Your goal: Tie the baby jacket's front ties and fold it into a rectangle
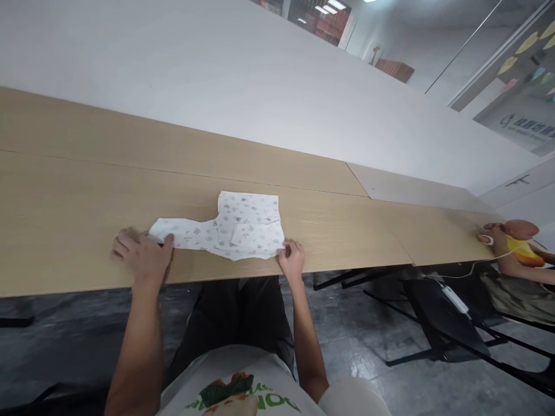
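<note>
A small white garment (249, 222) with a scattered print, like a baby's top, lies on the wooden table in front of me. Its body is partly folded over itself, and one sleeve-like strip stretches out to the left. My left hand (145, 254) rests at the end of that strip, fingers apart and slightly blurred, the thumb on the cloth. At the lower right corner of the garment, my right hand (293, 258) pinches the edge between thumb and fingers.
The long table (78, 202) runs left to right against a white wall (173, 69). Another person (520, 242) sits at its far right end. Black folding chairs (442, 318) stand below the table's right part, with a white power strip (455, 300) on one.
</note>
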{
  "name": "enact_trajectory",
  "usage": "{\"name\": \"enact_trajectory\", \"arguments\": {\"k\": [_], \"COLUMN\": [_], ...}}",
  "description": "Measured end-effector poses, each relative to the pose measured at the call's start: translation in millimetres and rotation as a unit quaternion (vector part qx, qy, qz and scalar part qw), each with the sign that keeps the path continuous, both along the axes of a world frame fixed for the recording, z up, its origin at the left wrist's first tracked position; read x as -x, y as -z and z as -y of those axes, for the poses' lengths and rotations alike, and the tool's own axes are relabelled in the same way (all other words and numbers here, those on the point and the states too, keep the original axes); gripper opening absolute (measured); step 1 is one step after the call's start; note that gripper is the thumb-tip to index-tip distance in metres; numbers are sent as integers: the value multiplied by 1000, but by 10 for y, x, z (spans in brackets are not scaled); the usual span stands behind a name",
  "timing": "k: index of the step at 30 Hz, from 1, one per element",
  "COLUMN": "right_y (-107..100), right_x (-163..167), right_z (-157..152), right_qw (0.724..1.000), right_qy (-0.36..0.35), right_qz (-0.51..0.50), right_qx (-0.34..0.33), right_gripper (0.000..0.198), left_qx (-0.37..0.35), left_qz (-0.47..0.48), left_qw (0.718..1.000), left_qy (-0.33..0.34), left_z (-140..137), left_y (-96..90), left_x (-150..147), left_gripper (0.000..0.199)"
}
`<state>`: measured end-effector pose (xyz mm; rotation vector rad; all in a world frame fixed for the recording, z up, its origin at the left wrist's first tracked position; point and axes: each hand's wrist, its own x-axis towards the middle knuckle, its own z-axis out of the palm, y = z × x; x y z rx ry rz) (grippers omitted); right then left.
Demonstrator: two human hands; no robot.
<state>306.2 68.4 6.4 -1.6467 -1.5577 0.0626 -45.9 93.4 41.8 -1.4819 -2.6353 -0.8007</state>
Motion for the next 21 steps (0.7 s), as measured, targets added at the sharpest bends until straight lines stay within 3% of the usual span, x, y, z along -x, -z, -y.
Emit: {"name": "enact_trajectory", "arguments": {"k": [3,6,10,13,15,18,19,21], "right_y": [-24,-91,-247,-389,-472,-531,-525,-473], "right_x": [11,58,270,555,763,1008,1056,1095], "right_z": [12,57,92,-17,-174,-456,-538,-659], "right_qw": [1000,998,994,983,944,852,835,837], "right_qy": [10,36,35,-57,-145,-202,-193,-156], "right_qz": [-24,-42,-79,-177,-284,-449,-478,-488], "right_qx": [-9,-41,-61,-4,79,180,192,192], "right_gripper": [19,18,19,18,20,31,32,33], "left_qx": [62,70,-76,-193,-238,-222,-209,-193], "left_qz": [19,45,104,119,109,79,59,18], "left_qw": [998,996,987,954,926,889,875,859], "left_qy": [-8,37,96,195,274,394,433,474], "left_z": [-94,-204,-301,-284,-234,-144,-119,-79], "left_y": [-16,-63,-181,-267,-291,-258,-233,-168], "left_x": [62,73,-77,-392,-668,-1043,-1128,-1209], "left_gripper": [63,41,20,14,16,30,34,41]}}
